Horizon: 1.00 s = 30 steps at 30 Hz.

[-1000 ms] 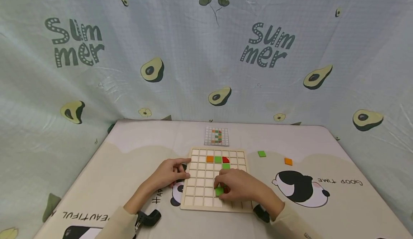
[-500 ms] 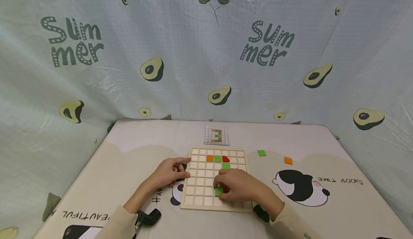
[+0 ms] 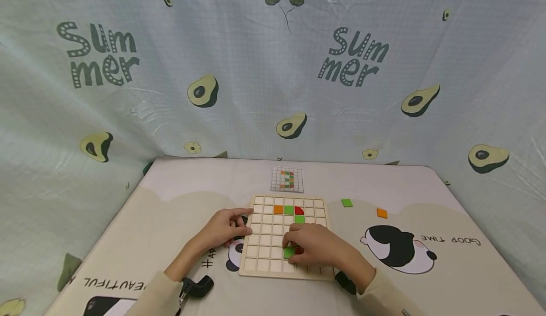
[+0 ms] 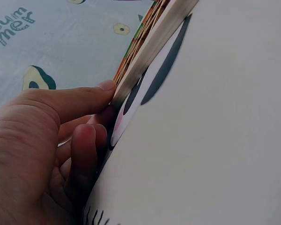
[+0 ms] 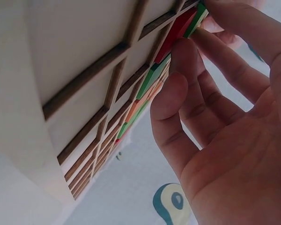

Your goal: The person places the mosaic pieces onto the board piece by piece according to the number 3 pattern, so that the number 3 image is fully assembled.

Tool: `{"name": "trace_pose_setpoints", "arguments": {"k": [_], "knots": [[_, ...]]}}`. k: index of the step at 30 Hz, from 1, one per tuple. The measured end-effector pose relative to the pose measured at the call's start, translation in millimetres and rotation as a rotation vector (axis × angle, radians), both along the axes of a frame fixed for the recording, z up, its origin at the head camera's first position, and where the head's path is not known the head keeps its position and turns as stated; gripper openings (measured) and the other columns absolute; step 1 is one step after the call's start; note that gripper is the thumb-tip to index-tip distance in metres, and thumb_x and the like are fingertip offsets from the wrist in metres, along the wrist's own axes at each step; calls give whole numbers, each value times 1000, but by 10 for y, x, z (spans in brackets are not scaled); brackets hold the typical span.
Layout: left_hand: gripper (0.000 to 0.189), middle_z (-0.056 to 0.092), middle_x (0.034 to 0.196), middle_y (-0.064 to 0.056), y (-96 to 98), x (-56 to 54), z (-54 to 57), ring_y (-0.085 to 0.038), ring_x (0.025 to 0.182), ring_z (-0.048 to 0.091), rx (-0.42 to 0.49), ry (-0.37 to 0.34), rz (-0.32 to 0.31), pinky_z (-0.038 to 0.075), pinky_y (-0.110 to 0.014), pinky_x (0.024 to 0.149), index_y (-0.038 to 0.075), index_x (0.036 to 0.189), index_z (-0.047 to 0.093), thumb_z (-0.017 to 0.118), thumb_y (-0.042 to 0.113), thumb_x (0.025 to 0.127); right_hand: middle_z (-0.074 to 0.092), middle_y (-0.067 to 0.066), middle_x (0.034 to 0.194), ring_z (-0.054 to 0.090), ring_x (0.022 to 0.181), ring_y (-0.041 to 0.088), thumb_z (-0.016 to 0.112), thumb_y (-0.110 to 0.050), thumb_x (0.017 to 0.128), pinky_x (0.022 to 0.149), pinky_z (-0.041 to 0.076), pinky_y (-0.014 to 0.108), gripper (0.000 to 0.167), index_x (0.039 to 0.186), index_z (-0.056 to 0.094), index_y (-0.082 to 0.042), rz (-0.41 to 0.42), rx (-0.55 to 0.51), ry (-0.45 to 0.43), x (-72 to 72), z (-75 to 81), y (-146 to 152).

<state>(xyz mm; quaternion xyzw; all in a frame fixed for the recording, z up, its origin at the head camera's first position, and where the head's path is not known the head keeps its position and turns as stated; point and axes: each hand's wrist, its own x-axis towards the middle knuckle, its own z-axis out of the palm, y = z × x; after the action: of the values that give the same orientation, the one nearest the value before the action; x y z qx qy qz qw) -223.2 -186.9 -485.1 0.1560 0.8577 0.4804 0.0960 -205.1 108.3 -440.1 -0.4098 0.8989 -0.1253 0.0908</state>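
Observation:
A wooden grid board (image 3: 264,240) lies flat on the table in the head view. My left hand (image 3: 224,226) rests against its left side, index finger and thumb touching the edge; the left wrist view shows the index fingertip on the rim. Over the board's lower right, my right hand (image 3: 317,245) pinches a green square tile (image 3: 288,253) at a cell. Just right of that tile, a red tile (image 5: 175,37) sits in the grid, partly covered by my fingers. An orange tile (image 3: 278,209), green tile (image 3: 288,210) and red quarter-round tile (image 3: 299,210) form an upper row.
Behind the board lies a printed pattern card (image 3: 287,179). To the right are a loose green tile (image 3: 347,203) and a loose orange tile (image 3: 382,213). Another green tile (image 3: 300,219) sits below the red quarter-round one. A printed curtain (image 3: 239,69) hangs behind the table.
Both hands and the tiles stay in nearly the same place; only the head view shifts very slightly.

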Motion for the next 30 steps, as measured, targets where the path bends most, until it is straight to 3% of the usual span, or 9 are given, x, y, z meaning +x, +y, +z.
{"name": "trace_pose_setpoints", "arguments": {"k": [30], "knots": [[59, 68, 78, 2, 9, 10, -5, -8, 44, 45, -13, -5, 8, 44, -26, 41, 6, 144, 61, 80, 23, 91, 59, -13, 88, 49, 74, -1, 84, -32, 87, 67, 45, 18, 17, 101, 76, -24, -1, -17, -7, -5, -30, 1]]}}
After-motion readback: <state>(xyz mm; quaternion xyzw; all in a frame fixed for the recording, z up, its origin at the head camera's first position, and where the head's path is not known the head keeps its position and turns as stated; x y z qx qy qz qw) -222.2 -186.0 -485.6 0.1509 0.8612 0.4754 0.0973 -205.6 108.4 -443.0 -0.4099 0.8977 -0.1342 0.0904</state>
